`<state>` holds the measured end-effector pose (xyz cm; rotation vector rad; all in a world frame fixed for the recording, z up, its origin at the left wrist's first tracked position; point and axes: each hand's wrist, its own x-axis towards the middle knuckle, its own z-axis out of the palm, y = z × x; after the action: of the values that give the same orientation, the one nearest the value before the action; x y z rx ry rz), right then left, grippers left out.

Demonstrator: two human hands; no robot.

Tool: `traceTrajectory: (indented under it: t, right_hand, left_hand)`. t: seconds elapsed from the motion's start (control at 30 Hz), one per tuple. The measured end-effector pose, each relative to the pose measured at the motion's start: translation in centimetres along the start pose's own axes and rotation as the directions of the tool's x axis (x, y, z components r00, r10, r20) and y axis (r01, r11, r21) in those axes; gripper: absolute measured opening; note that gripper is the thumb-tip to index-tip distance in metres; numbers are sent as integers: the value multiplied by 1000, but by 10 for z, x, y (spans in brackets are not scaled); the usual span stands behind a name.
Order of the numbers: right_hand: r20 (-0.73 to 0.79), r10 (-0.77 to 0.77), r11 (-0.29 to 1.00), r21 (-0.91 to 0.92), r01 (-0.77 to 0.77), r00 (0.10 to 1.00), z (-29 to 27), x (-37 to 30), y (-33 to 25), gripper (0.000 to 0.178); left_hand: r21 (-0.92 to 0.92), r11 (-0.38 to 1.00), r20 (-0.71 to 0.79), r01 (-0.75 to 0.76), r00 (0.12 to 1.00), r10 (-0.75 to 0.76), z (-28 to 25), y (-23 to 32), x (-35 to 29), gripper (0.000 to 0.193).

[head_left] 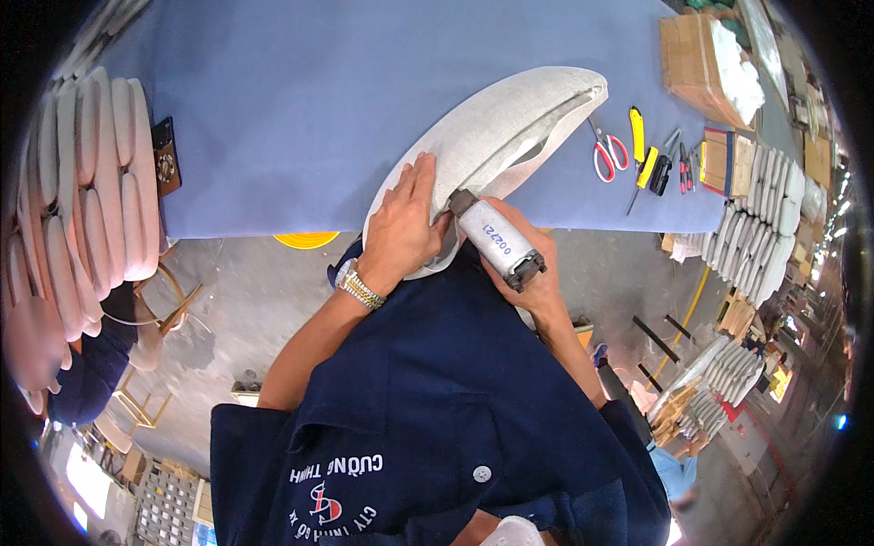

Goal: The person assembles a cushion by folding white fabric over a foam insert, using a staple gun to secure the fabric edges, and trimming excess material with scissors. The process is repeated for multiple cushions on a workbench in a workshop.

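A curved grey fabric-covered chair cushion (455, 136) lies tilted across the near edge of the blue table, its lower end against my body. My left hand (405, 223) grips the cushion's near part. Its fingers lie along the outer face and its thumb points toward the seam side. My right hand (533, 259) is wrapped round a silver air staple gun (492, 232). The gun's dark nose rests at the cushion's inner edge, close to my left thumb. Toward the far right end, the fabric edge gapes open along the cushion.
On the table's right lie red-handled scissors (608, 155), a yellow utility knife (636, 132), a screwdriver (645, 168) and pliers (663, 173). A cardboard box (687, 59) stands beyond. Cushions are stacked at left (91, 182) and right (769, 196). Another person's dark sleeve (96, 373) shows at left.
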<state>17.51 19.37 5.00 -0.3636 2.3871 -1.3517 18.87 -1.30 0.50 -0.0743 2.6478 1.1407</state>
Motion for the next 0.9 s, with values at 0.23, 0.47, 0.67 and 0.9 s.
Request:
traceTrajectory:
  t: [0.23, 0.47, 0.67, 0.9]
  right_hand:
    - [0, -65, 998, -15, 65, 998, -2, -11, 5, 62]
    - [58, 28, 999, -30, -27, 998, -2, -6, -6, 61]
    - [27, -4, 1000, -28, 4, 1000, 0, -8, 2, 61]
    - [52, 15, 1000, 7, -15, 999, -1, -18, -2, 60]
  left_hand:
    - [-24, 1000, 28, -14, 1000, 15, 2, -1, -2, 88]
    - [1, 1000, 27, -6, 1000, 6, 9, -1, -8, 90]
    - [-18, 1000, 13, -1, 1000, 1, 6, 0, -4, 91]
    - [-26, 999, 16, -22, 1000, 22, 8, -3, -5, 93]
